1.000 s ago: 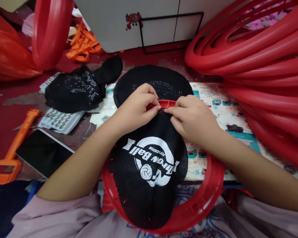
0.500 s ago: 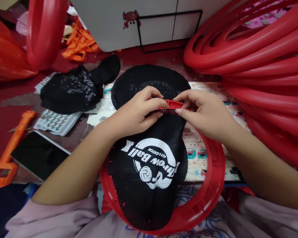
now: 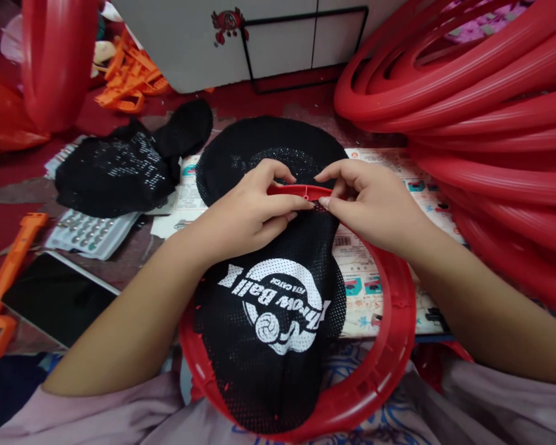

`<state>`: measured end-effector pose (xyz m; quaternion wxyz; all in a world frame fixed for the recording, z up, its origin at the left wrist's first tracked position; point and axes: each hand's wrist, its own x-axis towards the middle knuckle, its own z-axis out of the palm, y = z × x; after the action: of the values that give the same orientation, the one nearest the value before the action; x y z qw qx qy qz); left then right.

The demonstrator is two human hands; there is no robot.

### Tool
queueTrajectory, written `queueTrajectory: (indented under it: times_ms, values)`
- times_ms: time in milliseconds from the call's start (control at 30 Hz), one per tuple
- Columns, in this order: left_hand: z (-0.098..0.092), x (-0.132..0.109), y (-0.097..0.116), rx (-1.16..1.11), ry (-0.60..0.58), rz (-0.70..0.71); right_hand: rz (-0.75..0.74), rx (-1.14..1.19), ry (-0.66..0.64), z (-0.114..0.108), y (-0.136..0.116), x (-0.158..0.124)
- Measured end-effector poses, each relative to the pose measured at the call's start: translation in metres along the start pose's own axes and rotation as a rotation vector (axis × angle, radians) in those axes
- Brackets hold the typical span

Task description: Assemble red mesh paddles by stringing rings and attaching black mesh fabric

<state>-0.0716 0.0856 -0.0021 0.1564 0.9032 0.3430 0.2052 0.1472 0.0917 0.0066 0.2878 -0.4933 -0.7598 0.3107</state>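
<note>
A red plastic ring [image 3: 396, 321] rests partly over my lap and the table edge. Black mesh fabric [image 3: 264, 389] with a white "Throw Ball" print lies across it, its upper edge at the ring's far rim. My left hand [image 3: 266, 207] pinches the mesh edge at that rim, thumb and fingers closed. Close beside it, my right hand [image 3: 359, 198] presses thumb and fingertips onto the mesh edge and ring. Behind both hands lies another round piece of black mesh [image 3: 269, 139], partly covered by my left hand.
Stacked red rings [image 3: 482, 117] rise at the right. A white box [image 3: 278, 46] stands at the back. To the left are bunched black mesh [image 3: 115, 167], a calculator [image 3: 90, 232], a dark-screened tablet [image 3: 60, 296], an orange plastic part [image 3: 12, 266] and more orange parts [image 3: 132, 74].
More of the red rim shows between my hands, and my left fingers have shifted along the mesh edge. The whole view has moved slightly, with things appearing further left.
</note>
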Motion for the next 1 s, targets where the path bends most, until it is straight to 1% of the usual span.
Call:
queueTrajectory:
  times_ms: [100, 167, 267, 333, 367, 400, 467, 533, 600, 667, 767, 800, 867, 933, 1000]
  values:
    - [0.001, 0.0, 0.0, 0.013, 0.007, 0.003, -0.002, -0.053, 0.016, 0.003, 0.001, 0.001]
    - [0.0, 0.001, 0.001, 0.03, 0.024, -0.007, -0.009, -0.095, 0.003, 0.003, 0.0, 0.001]
    - [-0.002, 0.002, 0.005, 0.018, 0.046, -0.102, -0.063, -0.187, 0.009, -0.002, -0.006, -0.002]
    - [-0.004, 0.003, 0.008, 0.025, 0.068, -0.167, -0.107, -0.286, 0.027, -0.006, -0.015, -0.006]
    - [-0.005, 0.003, 0.009, 0.042, 0.085, -0.197, -0.115, -0.345, 0.011, -0.008, -0.02, -0.009]
    - [-0.006, 0.003, 0.011, 0.065, 0.105, -0.232, -0.109, -0.408, -0.027, -0.009, -0.025, -0.012]
    - [-0.01, 0.003, 0.013, 0.115, 0.121, -0.319, -0.069, -0.539, -0.154, -0.007, -0.033, -0.018]
    - [-0.014, 0.001, 0.016, 0.166, 0.101, -0.419, -0.036, -0.65, -0.273, 0.0, -0.036, -0.022]
    - [-0.022, -0.004, 0.02, 0.234, 0.056, -0.501, -0.04, -0.693, -0.349, 0.007, -0.036, -0.023]
    - [-0.03, -0.01, 0.024, 0.33, 0.016, -0.55, -0.06, -0.68, -0.387, 0.013, -0.034, -0.024]
    - [-0.042, -0.018, 0.025, 0.433, -0.073, -0.589, -0.058, -0.647, -0.382, 0.017, -0.033, -0.024]
    - [-0.045, -0.019, 0.023, 0.426, -0.1, -0.598, -0.052, -0.639, -0.384, 0.017, -0.034, -0.024]
    - [-0.048, -0.018, 0.019, 0.341, -0.11, -0.579, -0.054, -0.62, -0.425, 0.016, -0.036, -0.025]
    - [-0.046, -0.014, 0.014, 0.198, -0.076, -0.524, -0.047, -0.576, -0.484, 0.016, -0.037, -0.025]
    - [-0.042, -0.009, 0.01, 0.049, -0.039, -0.472, -0.015, -0.516, -0.513, 0.017, -0.036, -0.026]
